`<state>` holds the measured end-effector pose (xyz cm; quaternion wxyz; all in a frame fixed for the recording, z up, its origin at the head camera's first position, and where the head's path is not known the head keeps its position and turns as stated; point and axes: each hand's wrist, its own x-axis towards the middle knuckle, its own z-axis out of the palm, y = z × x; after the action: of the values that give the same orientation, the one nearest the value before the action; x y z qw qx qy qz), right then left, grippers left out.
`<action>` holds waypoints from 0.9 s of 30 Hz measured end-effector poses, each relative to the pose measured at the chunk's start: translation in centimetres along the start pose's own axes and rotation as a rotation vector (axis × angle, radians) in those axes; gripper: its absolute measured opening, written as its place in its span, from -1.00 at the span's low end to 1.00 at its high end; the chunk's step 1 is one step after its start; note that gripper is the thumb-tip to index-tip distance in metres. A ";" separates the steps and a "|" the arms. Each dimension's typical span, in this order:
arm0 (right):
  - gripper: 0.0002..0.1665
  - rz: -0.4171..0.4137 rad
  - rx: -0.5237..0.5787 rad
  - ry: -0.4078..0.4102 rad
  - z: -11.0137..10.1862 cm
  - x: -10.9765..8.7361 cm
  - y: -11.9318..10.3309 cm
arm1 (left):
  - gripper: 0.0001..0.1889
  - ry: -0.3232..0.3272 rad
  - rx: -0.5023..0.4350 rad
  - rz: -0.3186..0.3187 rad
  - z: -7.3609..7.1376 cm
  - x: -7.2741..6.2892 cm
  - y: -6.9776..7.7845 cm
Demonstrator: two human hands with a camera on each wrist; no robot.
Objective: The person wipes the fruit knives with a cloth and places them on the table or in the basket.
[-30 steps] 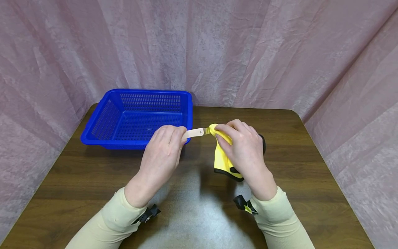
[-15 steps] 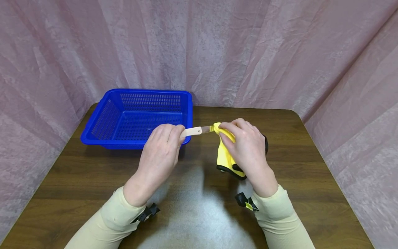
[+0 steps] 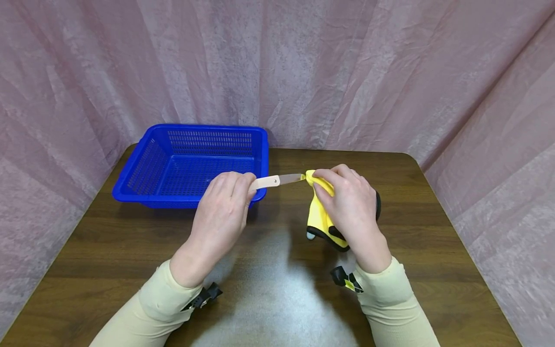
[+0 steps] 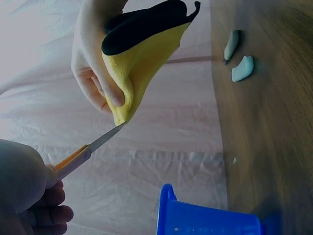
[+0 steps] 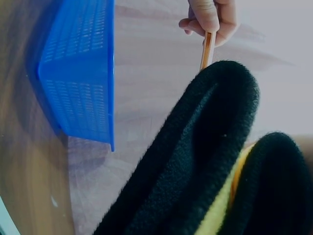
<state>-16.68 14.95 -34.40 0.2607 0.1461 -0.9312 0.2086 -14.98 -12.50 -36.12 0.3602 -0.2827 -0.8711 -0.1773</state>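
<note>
My left hand (image 3: pixel 221 207) grips the pale handle of a folding knife (image 3: pixel 266 182), its blade out and pointing right. My right hand (image 3: pixel 352 202) pinches a yellow cloth (image 3: pixel 318 217) with black trim between thumb and fingers. In the head view the blade's tip meets the bunched end of the cloth. The left wrist view shows most of the blade (image 4: pixel 106 138) bare, with the cloth (image 4: pixel 146 66) at its point. Black-edged folds of the cloth (image 5: pixel 181 161) fill much of the right wrist view and hide part of the knife.
A blue perforated plastic basket (image 3: pixel 191 198) stands at the back left of the wooden table (image 3: pixel 407 217). Two small pale objects (image 4: pixel 243 68) lie on the table, one peeking out below the cloth in the head view. Pink curtains (image 3: pixel 303 72) hang behind.
My right hand has slid rightward with the cloth along the blade toward its tip, baring more metal. My left hand has shifted slightly left with the knife. A pale object now shows under the cloth.
</note>
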 end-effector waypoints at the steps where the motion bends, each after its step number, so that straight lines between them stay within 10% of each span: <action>1: -0.69 0.009 -0.002 -0.006 -0.1 0.0 0.1 | -0.75 -0.001 -0.001 -0.002 0.0 0.0 0.0; 9: -0.68 0.035 0.009 0.023 -0.5 -0.1 0.0 | -0.75 -0.008 0.001 -0.014 -0.1 0.0 0.0; 27: -0.72 -0.219 0.067 0.091 0.3 -0.8 -3.3 | -0.79 -0.036 -0.112 0.004 0.4 -0.1 0.5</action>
<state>-14.89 12.10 -34.08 0.3186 0.2460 -0.8894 0.2165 -14.77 -11.98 -36.42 0.3282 -0.3074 -0.8657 -0.2200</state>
